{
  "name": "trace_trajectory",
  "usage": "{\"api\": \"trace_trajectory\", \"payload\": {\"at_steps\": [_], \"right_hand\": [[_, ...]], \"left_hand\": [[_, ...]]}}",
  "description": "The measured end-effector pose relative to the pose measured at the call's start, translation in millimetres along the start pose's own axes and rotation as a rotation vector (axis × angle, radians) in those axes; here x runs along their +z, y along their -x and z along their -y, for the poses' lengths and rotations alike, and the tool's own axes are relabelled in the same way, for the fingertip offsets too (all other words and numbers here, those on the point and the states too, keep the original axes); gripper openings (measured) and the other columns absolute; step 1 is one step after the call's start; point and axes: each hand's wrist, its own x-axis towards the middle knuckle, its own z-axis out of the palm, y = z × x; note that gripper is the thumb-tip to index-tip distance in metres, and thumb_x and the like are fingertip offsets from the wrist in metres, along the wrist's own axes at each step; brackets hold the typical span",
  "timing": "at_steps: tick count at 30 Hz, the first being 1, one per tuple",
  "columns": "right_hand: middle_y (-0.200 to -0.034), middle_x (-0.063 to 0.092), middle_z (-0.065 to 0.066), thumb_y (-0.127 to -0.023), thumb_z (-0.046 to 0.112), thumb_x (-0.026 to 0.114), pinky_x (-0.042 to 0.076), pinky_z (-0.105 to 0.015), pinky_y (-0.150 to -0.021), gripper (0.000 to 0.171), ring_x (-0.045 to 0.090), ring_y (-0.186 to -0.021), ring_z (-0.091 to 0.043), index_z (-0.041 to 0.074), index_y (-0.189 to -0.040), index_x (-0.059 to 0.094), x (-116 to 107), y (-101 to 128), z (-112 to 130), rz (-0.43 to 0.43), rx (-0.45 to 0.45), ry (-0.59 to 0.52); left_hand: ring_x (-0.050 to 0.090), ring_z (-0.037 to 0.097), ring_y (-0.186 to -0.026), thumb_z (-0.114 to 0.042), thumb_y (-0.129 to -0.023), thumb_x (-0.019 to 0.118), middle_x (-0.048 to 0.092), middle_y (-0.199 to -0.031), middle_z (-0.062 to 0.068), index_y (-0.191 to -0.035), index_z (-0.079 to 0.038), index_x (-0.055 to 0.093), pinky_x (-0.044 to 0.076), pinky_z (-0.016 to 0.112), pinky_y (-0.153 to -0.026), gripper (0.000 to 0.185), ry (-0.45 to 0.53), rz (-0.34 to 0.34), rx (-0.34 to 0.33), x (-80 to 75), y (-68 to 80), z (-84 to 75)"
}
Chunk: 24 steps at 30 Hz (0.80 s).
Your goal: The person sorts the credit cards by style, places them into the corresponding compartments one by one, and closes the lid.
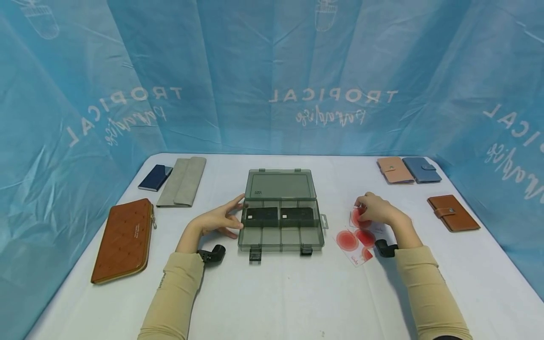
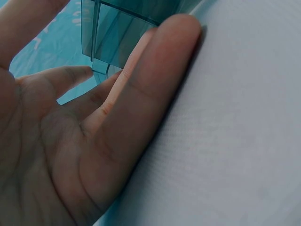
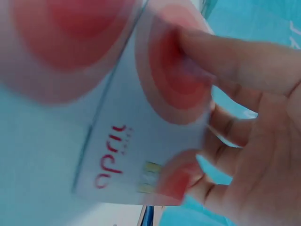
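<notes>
On the white table [image 1: 276,302], the head view had the open divided box [image 1: 293,238] near the middle with two dark cards [image 1: 262,216] lying in it. The left hand [image 1: 217,219] was at its left side, the right hand [image 1: 377,209] over among the loose cards [image 1: 347,241].

Left wrist view: fingers spread, not gripping (exact contact was hard to tell). Light touch seemed right to me — enough to steady the box, no squeezing needed.

Right wrist view: that hand was pinching a red-and-white card [image 3: 117,122], thumb on its face, "april" and chip uncovered. Decent hold, but what looked like another card [image 3: 66,47] sat right alongside — I'd say a slow, edge-first lift suited it best.
</notes>
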Motion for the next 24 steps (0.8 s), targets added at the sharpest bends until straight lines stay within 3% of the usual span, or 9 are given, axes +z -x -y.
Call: {"api": "trace_trajectory", "payload": {"at_steps": [4, 8, 14, 18, 21, 24], "right_hand": [[-0.088, 0.058, -0.013, -0.084, 0.002, 0.058, 0.048, -0.041, -0.071, 0.012, 0.051, -0.080, -0.025, -0.002, -0.095, 0.058, -1.5, -2.1, 5.4, -0.076, -0.016, -0.092], [-0.089, 0.060, -0.014, -0.087, 0.002, 0.056, 0.048, -0.042, -0.071, 0.009, 0.052, -0.080, -0.026, 0.001, -0.095, 0.055, -3.6, -2.1, 15.7, -0.188, -0.017, -0.143], [-0.103, 0.058, -0.022, -0.090, 0.005, 0.054, 0.047, -0.047, -0.074, 0.023, 0.052, -0.086, -0.032, 0.002, -0.112, 0.048, -5.5, 2.4, 38.1, -0.391, -0.024, -0.235], [-0.104, 0.055, -0.020, -0.090, 0.004, 0.056, 0.046, -0.035, -0.067, 0.039, 0.048, -0.083, -0.027, 0.005, -0.126, 0.042, -3.9, 3.7, 53.4, -0.518, -0.024, -0.398], [-0.107, 0.053, -0.018, -0.090, 0.006, 0.057, 0.048, -0.027, -0.068, 0.048, 0.048, -0.083, -0.022, 0.009, -0.134, 0.037, -2.6, 4.8, 64.8, -0.520, -0.040, -0.573], [-0.109, 0.047, -0.018, -0.091, 0.006, 0.056, 0.052, -0.023, -0.072, 0.053, 0.049, -0.084, -0.022, 0.010, -0.139, 0.035, 0.4, 4.7, 76.2, -0.449, -0.071, -0.736]], "left_hand": [[0.060, 0.019, -0.085, -0.009, -0.083, 0.069, -0.004, -0.153, 0.019, -0.150, -0.025, -0.006, 0.054, 0.046, -0.078, 0.101, 0.004, -0.001, 0.002, -0.2, 0.1, 0.3], [0.060, 0.019, -0.085, -0.009, -0.083, 0.069, -0.003, -0.153, 0.019, -0.150, -0.026, -0.006, 0.054, 0.046, -0.078, 0.101, 0.004, 0.002, 0.003, -0.2, 0.0, 0.4], [0.060, 0.019, -0.085, -0.008, -0.084, 0.068, -0.003, -0.153, 0.019, -0.150, -0.025, -0.006, 0.054, 0.046, -0.078, 0.101, 0.004, 0.001, 0.000, -0.3, -0.6, 1.1], [0.060, 0.020, -0.086, -0.008, -0.083, 0.068, -0.003, -0.153, 0.018, -0.150, -0.025, -0.006, 0.054, 0.046, -0.079, 0.101, 0.002, -0.002, -0.004, -0.2, -0.9, 0.9], [0.060, 0.019, -0.086, -0.008, -0.083, 0.068, -0.003, -0.153, 0.018, -0.150, -0.026, -0.006, 0.054, 0.047, -0.079, 0.101, 0.001, -0.005, -0.005, -0.1, -0.9, 0.7], [0.060, 0.019, -0.085, -0.007, -0.084, 0.067, -0.003, -0.153, 0.019, -0.150, -0.025, -0.005, 0.054, 0.047, -0.079, 0.100, 0.001, -0.007, -0.003, 0.2, -0.5, 0.4]]}}
